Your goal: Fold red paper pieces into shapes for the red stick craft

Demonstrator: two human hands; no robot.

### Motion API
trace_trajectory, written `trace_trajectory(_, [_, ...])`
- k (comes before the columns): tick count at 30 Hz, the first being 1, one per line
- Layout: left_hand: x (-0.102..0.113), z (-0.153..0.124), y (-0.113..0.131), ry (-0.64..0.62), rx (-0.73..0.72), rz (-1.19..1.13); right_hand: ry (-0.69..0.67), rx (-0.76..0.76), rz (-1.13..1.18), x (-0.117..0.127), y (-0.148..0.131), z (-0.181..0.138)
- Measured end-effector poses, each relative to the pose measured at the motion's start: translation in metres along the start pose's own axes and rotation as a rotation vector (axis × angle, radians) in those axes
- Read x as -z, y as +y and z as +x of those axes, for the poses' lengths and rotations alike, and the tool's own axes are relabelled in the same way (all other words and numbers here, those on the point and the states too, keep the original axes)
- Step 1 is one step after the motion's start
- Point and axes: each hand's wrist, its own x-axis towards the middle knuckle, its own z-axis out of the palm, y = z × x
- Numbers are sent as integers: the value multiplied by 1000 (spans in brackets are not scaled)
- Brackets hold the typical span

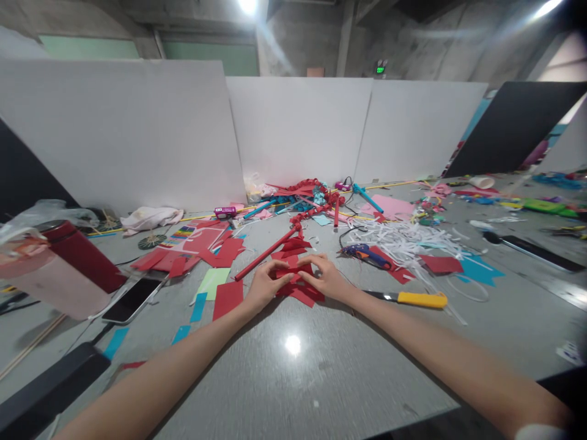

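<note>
Both hands meet over a small pile of red paper pieces (pixel 301 296) at the middle of the table. My left hand (pixel 266 282) pinches the left side of a red paper piece (pixel 293 266) between thumb and fingers. From the other side, my right hand (pixel 326 278) pinches the same red paper, its thumb and fingertips closed on it. The fingers partly hide how the paper is folded. Just behind lies a red paper rod (pixel 266 252), slanting toward a red knotted strand (pixel 305 215). Left of my left hand is a flat red sheet (pixel 228 299).
Right of my hands are a yellow-handled knife (pixel 422 299), a blue and orange tool (pixel 370 255) and white paper shreds (pixel 408 239). At left stand a red bottle (pixel 87 256) and a pink cup (pixel 50 281), beside a phone (pixel 132 299). White panels (pixel 300 128) rise behind.
</note>
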Motion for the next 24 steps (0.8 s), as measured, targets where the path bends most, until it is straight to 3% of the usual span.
trace_trajectory(12, [-1,-1,8,-36,-41,42,3,9,11,-1,1,1])
trace_trajectory(24, [-2,-2,3,-87,38,-61,15,0,17,-1,3,0])
